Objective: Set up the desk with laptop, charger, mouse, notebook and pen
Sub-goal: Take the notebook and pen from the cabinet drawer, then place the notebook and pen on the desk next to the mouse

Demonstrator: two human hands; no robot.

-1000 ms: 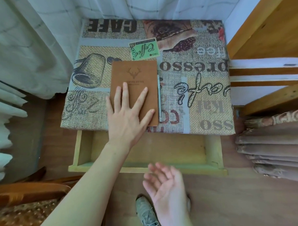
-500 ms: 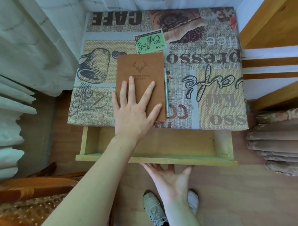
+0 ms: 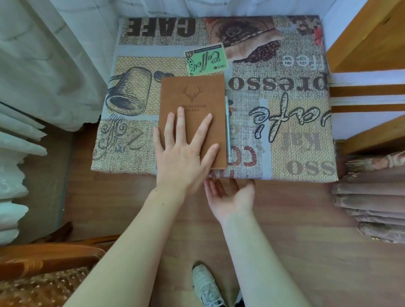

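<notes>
A brown notebook [image 3: 195,96] with an embossed deer head lies on the desk [image 3: 287,118], which is covered by a coffee-print cloth. A silver pen [image 3: 228,129] lies along the notebook's right edge. My left hand [image 3: 185,154] rests flat on the notebook's near half, fingers spread. My right hand [image 3: 230,193] presses, fingers spread, against the desk's front edge just below the cloth. No laptop, charger or mouse is in view.
White curtains [image 3: 33,67] hang at the left and back. A wooden shelf unit [image 3: 372,44] stands at the right, with folded brown fabric [image 3: 377,197] below it. A wooden chair [image 3: 44,262] sits at the lower left. My shoe [image 3: 206,288] is on the wooden floor.
The open drawer under the desk has been pushed shut by my right hand, which moved forward to the desk's front edge. My left hand stayed on the notebook.
</notes>
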